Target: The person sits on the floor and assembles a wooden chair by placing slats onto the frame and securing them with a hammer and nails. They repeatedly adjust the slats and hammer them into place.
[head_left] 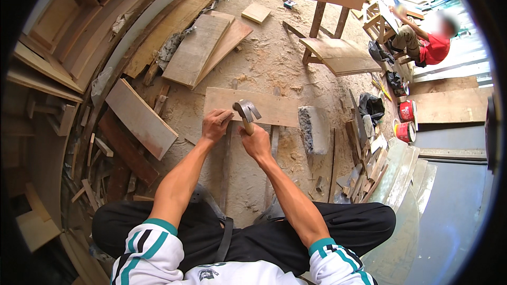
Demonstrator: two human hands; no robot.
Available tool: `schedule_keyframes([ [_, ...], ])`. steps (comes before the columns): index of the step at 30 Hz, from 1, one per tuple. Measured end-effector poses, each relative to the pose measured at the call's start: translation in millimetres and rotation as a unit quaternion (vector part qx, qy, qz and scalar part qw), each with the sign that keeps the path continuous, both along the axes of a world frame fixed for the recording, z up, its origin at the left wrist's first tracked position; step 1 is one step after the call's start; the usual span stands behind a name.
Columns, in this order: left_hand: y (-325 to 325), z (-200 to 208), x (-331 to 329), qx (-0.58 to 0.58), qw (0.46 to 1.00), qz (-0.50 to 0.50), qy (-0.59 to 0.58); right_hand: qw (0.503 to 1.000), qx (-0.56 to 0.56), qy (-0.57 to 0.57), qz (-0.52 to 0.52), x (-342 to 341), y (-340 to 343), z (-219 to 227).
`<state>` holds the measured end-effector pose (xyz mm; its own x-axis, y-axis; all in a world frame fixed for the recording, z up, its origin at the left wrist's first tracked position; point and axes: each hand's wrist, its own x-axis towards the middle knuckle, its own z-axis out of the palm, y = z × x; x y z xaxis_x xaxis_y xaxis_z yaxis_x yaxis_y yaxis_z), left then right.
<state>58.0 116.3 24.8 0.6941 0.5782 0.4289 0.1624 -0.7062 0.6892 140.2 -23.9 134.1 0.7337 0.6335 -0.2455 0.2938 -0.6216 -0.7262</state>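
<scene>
My right hand (256,141) is wrapped round the wooden handle of a claw hammer (245,108). The hammer's metal head is over a plywood board (282,110), close to the fingertips of my left hand (215,125). Those fingers are pinched together at the board's left part; whatever they hold, perhaps a small nail, is too small to make out. Beneath the board, two narrow wooden strips (225,171) run back toward my legs, and their far ends show past its far edge.
A wooden chair (340,55) stands ahead on the dusty floor. Loose boards (196,47) and a pale panel (141,119) lie to the left. A rough block (315,129) sits right of the board, near scrap wood and red buckets (404,131). A person in red (436,48) works far right.
</scene>
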Motion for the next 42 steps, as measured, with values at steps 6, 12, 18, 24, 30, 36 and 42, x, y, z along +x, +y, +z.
schedule_keyframes([
  [6,1,-1,-2,0.004,1.0,-0.004,-0.005,0.998,-0.063,0.017,0.004,-4,6,8],
  [12,6,1,-8,0.005,0.999,-0.032,-0.013,0.998,-0.052,0.019,0.004,-1,10,17],
  [18,12,10,-10,0.01,1.0,0.021,0.016,0.998,-0.059,0.016,0.008,-4,3,15],
  [24,47,8,18,-0.078,0.95,0.267,0.144,0.997,-0.079,0.011,0.019,-4,4,6],
  [30,65,3,18,-0.263,0.897,0.199,0.294,1.0,-0.005,-0.019,-0.008,-14,28,51],
  [36,60,8,26,-0.263,0.901,0.205,0.276,0.996,-0.088,0.013,0.007,-14,2,-6],
  [42,59,7,23,-0.253,0.901,0.214,0.279,0.998,-0.052,-0.029,-0.019,-16,2,17],
])
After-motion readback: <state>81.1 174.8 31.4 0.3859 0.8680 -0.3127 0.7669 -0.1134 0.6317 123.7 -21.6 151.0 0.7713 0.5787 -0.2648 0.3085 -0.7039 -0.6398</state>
